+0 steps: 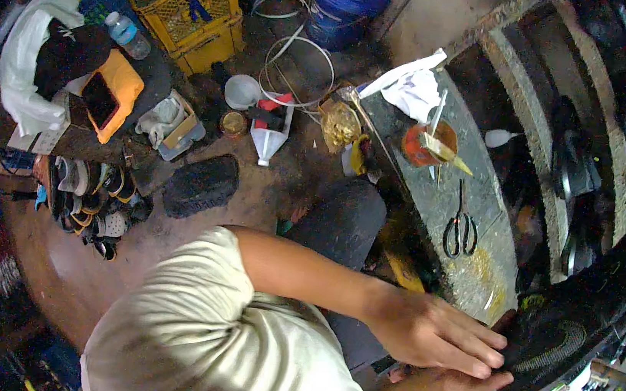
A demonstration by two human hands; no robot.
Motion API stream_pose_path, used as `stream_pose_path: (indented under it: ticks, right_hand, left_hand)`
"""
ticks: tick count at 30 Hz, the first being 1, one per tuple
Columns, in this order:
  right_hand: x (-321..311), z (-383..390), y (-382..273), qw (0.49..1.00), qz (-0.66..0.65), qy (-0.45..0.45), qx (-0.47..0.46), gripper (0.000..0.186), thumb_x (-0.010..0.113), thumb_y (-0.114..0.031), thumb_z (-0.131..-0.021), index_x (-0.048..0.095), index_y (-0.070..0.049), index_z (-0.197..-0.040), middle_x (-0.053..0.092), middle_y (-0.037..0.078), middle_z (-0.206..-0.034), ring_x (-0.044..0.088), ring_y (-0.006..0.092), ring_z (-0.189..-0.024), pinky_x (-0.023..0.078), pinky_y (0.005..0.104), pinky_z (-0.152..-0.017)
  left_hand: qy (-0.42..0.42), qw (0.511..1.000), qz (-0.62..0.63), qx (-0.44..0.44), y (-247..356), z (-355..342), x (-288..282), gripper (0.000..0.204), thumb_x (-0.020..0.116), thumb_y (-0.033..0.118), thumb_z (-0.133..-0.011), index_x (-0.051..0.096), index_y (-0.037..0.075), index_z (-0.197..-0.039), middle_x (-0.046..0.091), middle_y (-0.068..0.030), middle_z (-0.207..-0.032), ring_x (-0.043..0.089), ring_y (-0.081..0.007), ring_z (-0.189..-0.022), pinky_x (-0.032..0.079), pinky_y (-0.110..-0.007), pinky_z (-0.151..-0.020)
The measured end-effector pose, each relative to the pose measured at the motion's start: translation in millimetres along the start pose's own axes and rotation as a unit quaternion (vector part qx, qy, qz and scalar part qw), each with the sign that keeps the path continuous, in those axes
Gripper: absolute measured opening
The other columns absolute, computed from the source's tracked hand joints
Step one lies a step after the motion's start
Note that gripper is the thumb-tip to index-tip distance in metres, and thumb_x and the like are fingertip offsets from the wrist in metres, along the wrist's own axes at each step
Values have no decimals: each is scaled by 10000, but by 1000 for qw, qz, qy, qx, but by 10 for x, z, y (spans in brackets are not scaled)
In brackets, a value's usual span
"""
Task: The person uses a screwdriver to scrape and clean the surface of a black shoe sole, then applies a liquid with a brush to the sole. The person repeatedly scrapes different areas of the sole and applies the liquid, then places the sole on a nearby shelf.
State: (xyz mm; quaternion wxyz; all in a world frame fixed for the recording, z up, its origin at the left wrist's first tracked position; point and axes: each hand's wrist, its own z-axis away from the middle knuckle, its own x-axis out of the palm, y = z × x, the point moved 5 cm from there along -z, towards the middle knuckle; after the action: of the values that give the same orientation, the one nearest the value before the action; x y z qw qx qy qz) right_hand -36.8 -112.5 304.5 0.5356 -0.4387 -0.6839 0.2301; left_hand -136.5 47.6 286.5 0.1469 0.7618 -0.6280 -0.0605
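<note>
Head view, looking down: left hand (429,332) flat, fingers together, pressing on black shoe sole (559,339) at near end of surface (466,275); right hand (453,385) beneath, grip hidden, cannot tell. Scissors (461,228) and glue pot (428,143) farther along.

The grey desk (443,203) carries black scissors (460,229), an orange pot (428,143) with a brush — and a white rag (413,89). On the floor (268,183) lie a white funnel (268,142), a yellow crate (190,4) and a blue bucket (345,4).
</note>
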Motion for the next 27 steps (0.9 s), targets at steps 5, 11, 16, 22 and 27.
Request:
stream_pose_path:
  ticks: [5, 11, 16, 22, 27]
  right_hand:
    - [-575, -18, -131, 990, -96, 95, 50, 858, 690, -518, -889, 413, 2, -1512, 451, 221, -1536, 409, 425, -1432, 321, 646, -1214]
    - [-725, -5, -320, 984, 122, 116, -49, 827, 639, -558, -919, 446, 12, -1487, 480, 216, -1520, 450, 409, -1409, 330, 570, -1235]
    - [-559, 69, -339, 978, 161, 125, -39, 759, 602, -546, -959, 485, 13, -1458, 533, 200, -1475, 482, 390, -1389, 317, 549, -1242]
    - [-632, -76, -259, 991, 82, -75, 81, 728, 601, -527, -971, 498, 11, -1450, 549, 198, -1460, 498, 389, -1376, 320, 552, -1238]
    - [-607, -117, -27, 966, 33, -181, 183, 774, 640, -544, -940, 488, 14, -1453, 552, 188, -1458, 494, 395, -1379, 334, 563, -1228]
  left_hand:
    - [259, 820, -353, -368, -116, 2131, -1699, 52, 688, 107, -923, 682, 64, -950, 717, -75, -1012, 683, -237, -955, 533, -392, -902]
    - [263, 345, -470, -769, -256, 5545, -3926, 556, 783, 278, -851, 638, 6, -1314, 745, -215, -1115, 722, -359, -1067, 565, -437, -912]
    - [228, 312, -485, -784, -1022, 6799, -4073, 761, 729, 443, -869, 488, -6, -1433, 724, -261, -1122, 698, -431, -1071, 543, -511, -935]
    - [196, 314, -468, -803, -875, 7214, -3715, 787, 619, 558, -948, 432, -17, -1453, 709, -298, -1089, 686, -488, -1033, 531, -575, -915]
    - [234, 372, -407, -801, 36, 6972, -2598, 507, 625, 420, -983, 589, -2, -1261, 658, -301, -1196, 661, -451, -1095, 521, -556, -922]
